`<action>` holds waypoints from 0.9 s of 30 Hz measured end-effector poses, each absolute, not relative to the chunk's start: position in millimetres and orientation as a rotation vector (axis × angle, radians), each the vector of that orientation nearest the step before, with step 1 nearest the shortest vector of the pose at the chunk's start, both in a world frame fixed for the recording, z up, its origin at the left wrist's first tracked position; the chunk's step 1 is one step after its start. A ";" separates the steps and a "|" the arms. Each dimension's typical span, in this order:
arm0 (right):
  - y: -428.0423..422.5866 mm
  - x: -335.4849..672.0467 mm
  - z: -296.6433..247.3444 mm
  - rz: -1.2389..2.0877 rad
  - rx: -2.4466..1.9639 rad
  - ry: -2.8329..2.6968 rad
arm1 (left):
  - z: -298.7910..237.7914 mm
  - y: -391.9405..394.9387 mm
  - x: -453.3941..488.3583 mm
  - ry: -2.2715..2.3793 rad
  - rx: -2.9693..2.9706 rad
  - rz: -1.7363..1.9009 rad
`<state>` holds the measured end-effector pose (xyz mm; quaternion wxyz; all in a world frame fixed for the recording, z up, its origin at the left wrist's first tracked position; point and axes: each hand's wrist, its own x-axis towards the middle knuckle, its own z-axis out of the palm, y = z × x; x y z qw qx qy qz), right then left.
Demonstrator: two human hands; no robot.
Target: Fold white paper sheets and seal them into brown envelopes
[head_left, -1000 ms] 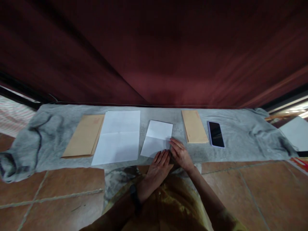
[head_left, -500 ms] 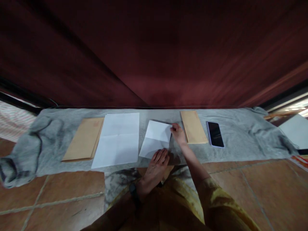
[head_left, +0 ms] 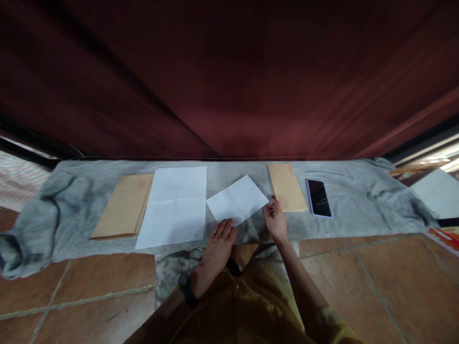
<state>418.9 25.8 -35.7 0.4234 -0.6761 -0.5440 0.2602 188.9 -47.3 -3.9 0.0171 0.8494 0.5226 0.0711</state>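
Note:
A creased white sheet of paper (head_left: 238,198) lies turned at an angle on the grey cloth, in front of me. My left hand (head_left: 221,236) rests flat on its lower left edge, fingers stretched out. At the sheet's right corner, my right hand (head_left: 275,217) is closed in a pinch on the paper. Just beyond that hand lies a tan envelope (head_left: 288,186), seemingly on top of another. To the left, a stack of larger white sheets (head_left: 175,205) overlaps or borders a pile of tan envelopes (head_left: 122,205).
A phone (head_left: 319,198) in a pale purple case lies right of the envelope. Grey cloth (head_left: 362,200) covers the long narrow surface, bunched at its left end. A dark red curtain (head_left: 229,95) hangs behind. Tiled floor (head_left: 344,277) shows below the front edge.
The white sheet has turned clockwise, its right corner swinging down towards me. My right hand has moved right and nearer with that corner. My left hand has shifted slightly left.

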 end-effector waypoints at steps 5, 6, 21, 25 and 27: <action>2.0 407.5 -19.6 0.428 -1.538 -1.872 | -4.9 -50.8 205.1 1.621 2.616 0.328; -0.3 403.0 -17.3 0.456 -1.434 -2.004 | -7.3 -51.8 210.5 1.605 2.614 0.361; 15.0 416.4 -24.3 0.417 -1.108 -2.523 | -32.4 -68.4 229.4 1.666 2.566 0.531; 21.7 425.4 -26.7 0.385 -1.164 -2.508 | -27.4 -71.6 221.4 1.655 2.603 0.433; 23.6 428.3 -27.6 0.378 -1.195 -2.488 | -27.4 -73.6 217.6 1.656 2.622 0.404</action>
